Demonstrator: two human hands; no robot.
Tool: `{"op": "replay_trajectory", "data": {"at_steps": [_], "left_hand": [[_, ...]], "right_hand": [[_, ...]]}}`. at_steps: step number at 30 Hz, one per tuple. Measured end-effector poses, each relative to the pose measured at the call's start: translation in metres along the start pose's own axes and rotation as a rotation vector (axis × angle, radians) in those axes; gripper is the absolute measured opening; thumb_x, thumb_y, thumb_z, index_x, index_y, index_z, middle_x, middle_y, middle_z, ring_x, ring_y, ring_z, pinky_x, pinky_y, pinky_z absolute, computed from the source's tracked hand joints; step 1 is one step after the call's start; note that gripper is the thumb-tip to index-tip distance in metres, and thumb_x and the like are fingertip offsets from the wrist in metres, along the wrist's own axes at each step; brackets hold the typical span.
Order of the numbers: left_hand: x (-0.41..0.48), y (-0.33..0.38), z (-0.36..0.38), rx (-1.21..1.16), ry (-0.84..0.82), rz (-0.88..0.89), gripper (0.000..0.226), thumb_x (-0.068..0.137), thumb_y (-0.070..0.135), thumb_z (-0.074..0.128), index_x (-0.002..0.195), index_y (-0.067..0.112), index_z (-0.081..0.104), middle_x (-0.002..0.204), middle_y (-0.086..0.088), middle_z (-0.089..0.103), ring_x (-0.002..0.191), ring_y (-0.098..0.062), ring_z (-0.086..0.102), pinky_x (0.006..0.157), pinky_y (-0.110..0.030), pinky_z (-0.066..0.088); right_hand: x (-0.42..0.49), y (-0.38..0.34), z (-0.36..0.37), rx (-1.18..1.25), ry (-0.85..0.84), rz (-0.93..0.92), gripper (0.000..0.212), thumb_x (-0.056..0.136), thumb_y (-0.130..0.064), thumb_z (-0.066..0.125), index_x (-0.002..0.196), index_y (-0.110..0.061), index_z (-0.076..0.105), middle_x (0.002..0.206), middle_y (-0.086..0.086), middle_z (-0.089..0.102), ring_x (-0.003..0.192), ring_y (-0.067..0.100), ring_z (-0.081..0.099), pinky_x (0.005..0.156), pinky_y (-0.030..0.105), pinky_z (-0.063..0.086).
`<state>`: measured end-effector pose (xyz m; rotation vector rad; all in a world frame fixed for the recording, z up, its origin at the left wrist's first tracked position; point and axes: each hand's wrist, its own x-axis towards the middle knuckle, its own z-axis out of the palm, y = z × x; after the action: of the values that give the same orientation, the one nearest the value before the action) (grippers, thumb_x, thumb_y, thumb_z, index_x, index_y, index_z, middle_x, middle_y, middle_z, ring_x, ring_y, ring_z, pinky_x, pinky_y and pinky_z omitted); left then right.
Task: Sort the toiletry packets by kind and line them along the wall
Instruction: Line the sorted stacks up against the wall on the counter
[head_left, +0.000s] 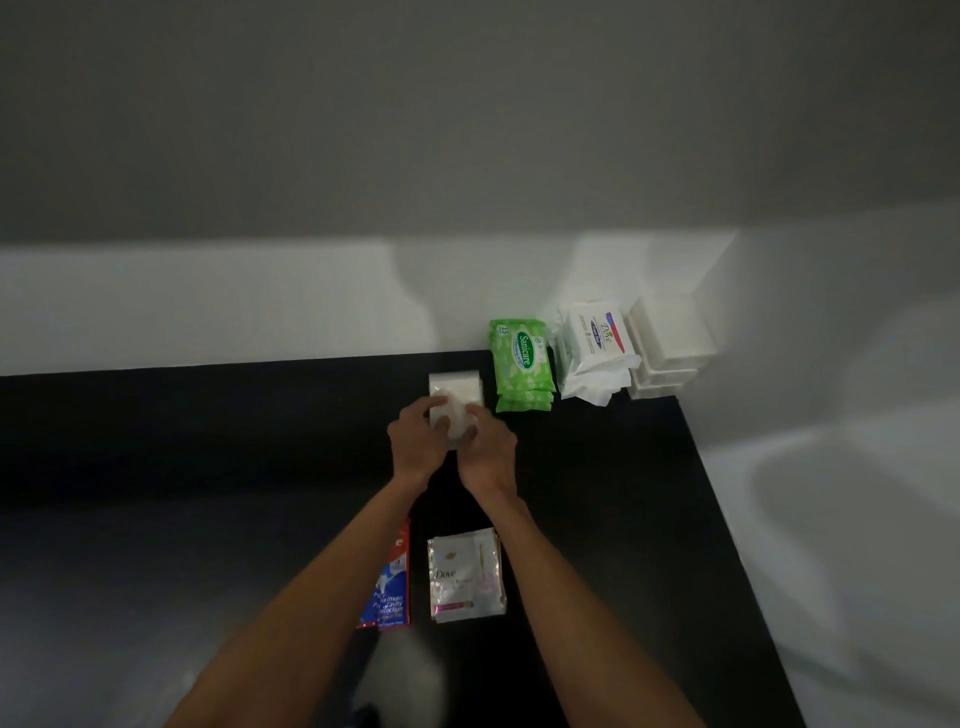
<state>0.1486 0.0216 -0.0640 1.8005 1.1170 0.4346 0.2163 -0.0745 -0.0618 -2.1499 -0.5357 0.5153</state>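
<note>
Left hand (415, 441): curled round the left side of a clear white packet (456, 418), fingertips over its top.
Right hand (488, 447): curled round the same packet from the right; thumb not visible.
Clear white packet: held low over the black counter (208, 415), overlapping the near edge of the white packet stack (457, 385); contact with that stack could not be told.
Row at wall (260, 301): ran right to left as white boxes (670, 338), Dove wipes packs (597, 340), green Sanicare wipes packs (521, 364), then the white packet stack, which sat slightly out from the wall.
Unsorted: toothpaste sachets (392, 592) and Dove sachets (465, 574) lay side by side toward the front, between and partly under the forearms.
Stage, judged: placing of the white kind under way; two kinds not yet lined up.
Risk, judged: slick film likely to slide, so a skewed release could topple the stack or nudge the Sanicare packs just beside it.
Risk, judged: forearms hung low over the front sachets; a careless draw-back could sweep them off the counter.
</note>
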Motion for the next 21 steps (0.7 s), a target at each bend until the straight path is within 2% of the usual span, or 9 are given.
{"op": "replay_trajectory", "data": {"at_steps": [3,5,7,9,11,13,16,19,21], "left_hand": [[0.017,0.003,0.000,0.003,0.033,0.011,0.033,0.096,0.001,0.066,0.126,0.013,0.074,0.126,-0.014,0.073,0.109,-0.024,0.071,0.101,-0.042,0.059],[0.027,0.006,-0.001,0.018,0.042,0.000,0.034,0.097,0.001,0.065,0.126,0.013,0.074,0.124,-0.014,0.074,0.105,-0.022,0.071,0.098,-0.037,0.060],[0.035,0.010,-0.003,0.033,0.043,-0.010,0.034,0.097,0.001,0.064,0.127,0.012,0.075,0.120,-0.014,0.075,0.100,-0.020,0.070,0.091,-0.030,0.059],[0.042,0.012,-0.004,0.039,0.036,-0.028,0.034,0.097,0.002,0.063,0.128,0.012,0.074,0.119,-0.014,0.075,0.099,-0.022,0.071,0.088,-0.029,0.059],[0.048,0.014,-0.005,0.041,0.034,-0.041,0.035,0.097,0.003,0.063,0.128,0.013,0.074,0.120,-0.015,0.074,0.102,-0.026,0.072,0.091,-0.033,0.061],[0.054,0.015,-0.005,0.043,0.031,-0.053,0.034,0.097,0.005,0.063,0.128,0.014,0.075,0.121,-0.015,0.074,0.104,-0.028,0.072,0.095,-0.036,0.060],[0.060,0.017,-0.004,0.054,0.018,-0.050,0.034,0.097,0.006,0.064,0.129,0.013,0.074,0.123,-0.014,0.073,0.109,-0.028,0.070,0.093,-0.026,0.053],[0.067,0.018,-0.004,0.049,-0.012,-0.043,0.034,0.098,0.009,0.065,0.131,0.014,0.074,0.125,-0.013,0.073,0.108,-0.026,0.070,0.092,-0.024,0.051],[0.070,0.018,-0.006,0.051,-0.037,-0.042,0.035,0.098,0.011,0.066,0.132,0.016,0.073,0.125,-0.013,0.073,0.109,-0.026,0.070,0.090,-0.023,0.051]], "right_hand": [[0.012,-0.009,0.008,-0.015,-0.023,-0.014,0.032,0.112,-0.018,0.045,0.138,-0.014,0.063,0.131,0.005,0.065,0.108,0.012,0.061,0.085,0.011,0.045],[0.017,-0.010,0.017,-0.001,-0.048,-0.027,0.039,0.110,-0.022,0.044,0.146,-0.014,0.058,0.140,0.011,0.062,0.123,0.026,0.062,0.101,0.031,0.053],[0.022,-0.011,0.023,-0.014,-0.066,-0.051,0.042,0.109,-0.022,0.048,0.150,-0.012,0.054,0.143,0.017,0.059,0.129,0.033,0.058,0.108,0.046,0.053],[0.027,-0.012,0.027,-0.047,-0.087,-0.083,0.046,0.107,-0.023,0.053,0.151,-0.010,0.050,0.142,0.020,0.058,0.130,0.037,0.056,0.106,0.052,0.052],[0.035,-0.010,0.032,-0.071,-0.108,-0.088,0.052,0.105,-0.026,0.053,0.153,-0.007,0.048,0.140,0.022,0.057,0.128,0.040,0.055,0.105,0.054,0.051],[0.045,-0.005,0.037,-0.087,-0.085,-0.130,0.062,0.099,-0.040,0.043,0.150,-0.004,0.049,0.135,0.023,0.060,0.122,0.042,0.057,0.100,0.056,0.051],[0.061,0.008,0.050,-0.064,-0.019,-0.199,0.077,0.093,-0.052,0.030,0.144,0.003,0.052,0.125,0.027,0.063,0.109,0.046,0.061,0.090,0.056,0.054],[0.071,0.014,0.054,-0.048,-0.036,-0.228,0.081,0.094,-0.048,0.032,0.145,0.013,0.048,0.124,0.034,0.062,0.104,0.052,0.062,0.088,0.055,0.053],[0.076,0.018,0.057,-0.068,-0.107,-0.247,0.076,0.096,-0.039,0.035,0.140,0.021,0.048,0.121,0.039,0.062,0.098,0.057,0.063,0.085,0.060,0.056]]}}
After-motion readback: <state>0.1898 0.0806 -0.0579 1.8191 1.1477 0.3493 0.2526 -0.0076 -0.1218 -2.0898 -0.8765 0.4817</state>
